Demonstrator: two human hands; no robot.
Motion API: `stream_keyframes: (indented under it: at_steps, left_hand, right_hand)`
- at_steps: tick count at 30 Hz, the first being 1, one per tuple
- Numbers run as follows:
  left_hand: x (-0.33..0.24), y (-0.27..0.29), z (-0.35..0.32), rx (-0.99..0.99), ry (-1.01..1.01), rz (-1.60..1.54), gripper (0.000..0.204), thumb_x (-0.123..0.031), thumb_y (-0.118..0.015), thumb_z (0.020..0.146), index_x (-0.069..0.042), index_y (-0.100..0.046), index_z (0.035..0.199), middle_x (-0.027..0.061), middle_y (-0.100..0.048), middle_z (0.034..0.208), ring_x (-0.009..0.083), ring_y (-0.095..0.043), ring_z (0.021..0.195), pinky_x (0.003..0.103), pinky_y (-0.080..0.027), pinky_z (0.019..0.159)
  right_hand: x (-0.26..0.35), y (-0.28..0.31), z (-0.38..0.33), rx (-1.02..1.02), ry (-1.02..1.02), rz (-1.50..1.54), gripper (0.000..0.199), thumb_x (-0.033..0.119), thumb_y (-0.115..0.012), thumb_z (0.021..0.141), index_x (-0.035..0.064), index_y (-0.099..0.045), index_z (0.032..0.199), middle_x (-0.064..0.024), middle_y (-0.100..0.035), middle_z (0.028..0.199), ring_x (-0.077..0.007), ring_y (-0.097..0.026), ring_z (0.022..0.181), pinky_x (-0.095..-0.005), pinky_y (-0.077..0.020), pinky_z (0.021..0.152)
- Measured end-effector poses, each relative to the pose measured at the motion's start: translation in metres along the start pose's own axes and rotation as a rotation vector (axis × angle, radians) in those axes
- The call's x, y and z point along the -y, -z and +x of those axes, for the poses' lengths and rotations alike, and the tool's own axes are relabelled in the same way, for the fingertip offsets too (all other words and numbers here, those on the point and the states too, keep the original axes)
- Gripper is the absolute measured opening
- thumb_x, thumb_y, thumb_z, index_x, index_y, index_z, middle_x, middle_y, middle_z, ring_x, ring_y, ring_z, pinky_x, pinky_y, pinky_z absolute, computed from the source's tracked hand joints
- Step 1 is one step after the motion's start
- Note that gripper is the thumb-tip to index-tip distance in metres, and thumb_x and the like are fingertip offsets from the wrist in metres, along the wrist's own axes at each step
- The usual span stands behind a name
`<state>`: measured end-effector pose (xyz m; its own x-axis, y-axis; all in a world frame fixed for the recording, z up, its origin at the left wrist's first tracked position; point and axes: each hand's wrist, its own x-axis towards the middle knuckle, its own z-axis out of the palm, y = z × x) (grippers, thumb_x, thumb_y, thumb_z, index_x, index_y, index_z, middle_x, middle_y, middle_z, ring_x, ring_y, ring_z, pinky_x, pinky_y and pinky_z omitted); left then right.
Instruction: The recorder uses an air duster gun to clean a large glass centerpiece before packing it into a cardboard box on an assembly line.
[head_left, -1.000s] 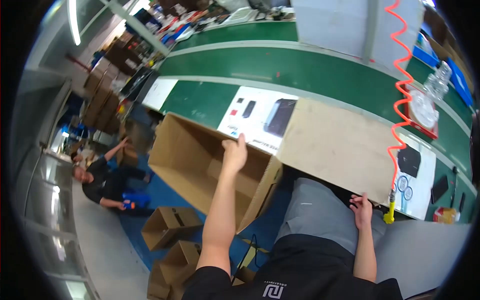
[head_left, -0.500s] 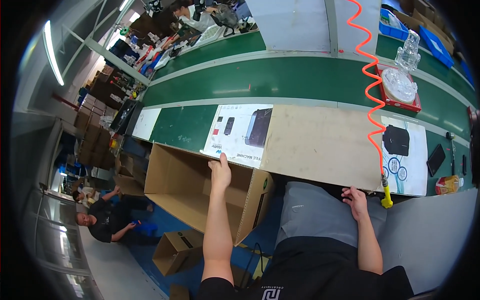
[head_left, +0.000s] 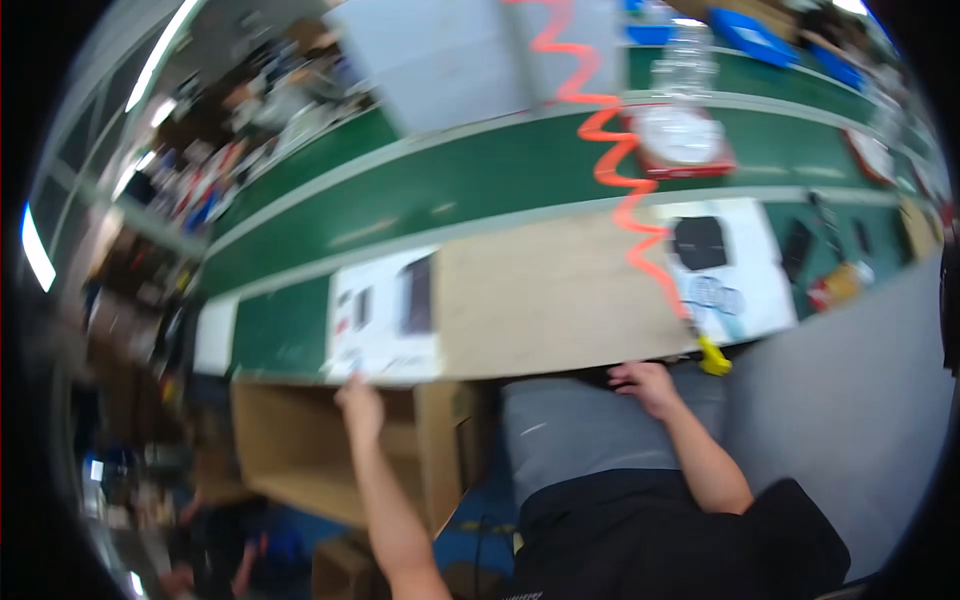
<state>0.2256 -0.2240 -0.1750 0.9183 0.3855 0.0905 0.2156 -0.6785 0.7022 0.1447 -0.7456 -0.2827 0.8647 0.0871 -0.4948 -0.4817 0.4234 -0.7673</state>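
Note:
My left hand (head_left: 361, 408) is at the bench's front edge, its fingertips by the lower border of a printed white sheet (head_left: 385, 312). Below and around it is an open cardboard box (head_left: 300, 432), its opening facing me. Motion blur hides whether the fingers hold the edge. My right hand (head_left: 646, 387) is beside the front edge above my lap, fingers loosely apart and nothing visible in them. Just right of it hangs a yellow air-gun nozzle (head_left: 713, 357) on a coiled orange hose (head_left: 635, 215). A plain brown cardboard sheet (head_left: 560, 290) lies on the bench between the hands.
A red tray (head_left: 690, 165) with clear plastic-wrapped items stands on the green conveyor (head_left: 480, 180). At right lie another printed sheet (head_left: 745, 285), a dark phone-like slab (head_left: 796, 248) and a bottle-like container (head_left: 838, 286). A grey panel (head_left: 850, 370) borders my right; cartons and people are blurred at left.
The whole view has swung to the right, so bench, box and hose appear further left, with strong blur. Both hands stay in about the same places along the bench edge.

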Motion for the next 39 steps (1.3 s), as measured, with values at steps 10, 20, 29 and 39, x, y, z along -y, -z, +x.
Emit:
stream_keyframes:
  at_steps: [10,20,29,39]
  left_hand:
    - [-0.063,-0.007,-0.003,0.120,0.324,-0.167,0.076,-0.062,-0.037,0.094,0.008,-0.045,0.124,0.0184,-0.052,0.118,0.0258,-0.057,0.083,0.036,-0.052,0.065]
    - [-0.067,0.078,0.012,0.227,0.269,0.165,0.067,-0.057,-0.045,0.093,0.006,-0.059,0.111,0.0136,-0.066,0.096,0.0257,-0.064,0.076,0.036,-0.050,0.064]
    - [-0.241,0.059,-0.123,-0.111,-0.637,0.324,0.022,-0.013,-0.058,0.091,0.000,-0.066,0.107,0.0206,-0.062,0.117,0.0322,-0.058,0.108,0.039,-0.046,0.091]
    - [-0.210,-0.072,-0.186,0.764,-0.911,0.165,0.019,-0.014,-0.066,0.084,-0.005,-0.067,0.100,0.0106,-0.067,0.101,0.0290,-0.064,0.093,0.037,-0.051,0.081]
  right_hand:
    - [0.007,0.028,-0.010,-0.051,-0.011,0.014,0.029,0.023,-0.050,0.099,-0.0011,-0.065,0.104,-0.0095,-0.066,0.105,-0.0166,-0.064,0.091,-0.0301,-0.0528,0.076]
    - [0.071,0.022,-0.063,0.096,0.254,-0.547,0.020,0.018,-0.062,0.091,0.0027,-0.071,0.101,-0.0076,-0.072,0.095,-0.0130,-0.066,0.089,-0.0258,-0.0503,0.082]
    - [0.107,0.085,-0.116,-0.896,0.833,-1.174,0.032,0.015,-0.075,0.076,0.0035,-0.063,0.103,-0.0128,-0.059,0.105,-0.0279,-0.057,0.099,-0.0355,-0.0485,0.084]
    - [0.065,0.102,-0.092,-0.675,0.701,-1.198,0.030,0.006,-0.069,0.078,0.0052,-0.059,0.106,-0.0119,-0.057,0.098,-0.0296,-0.055,0.097,-0.0384,-0.0467,0.083]
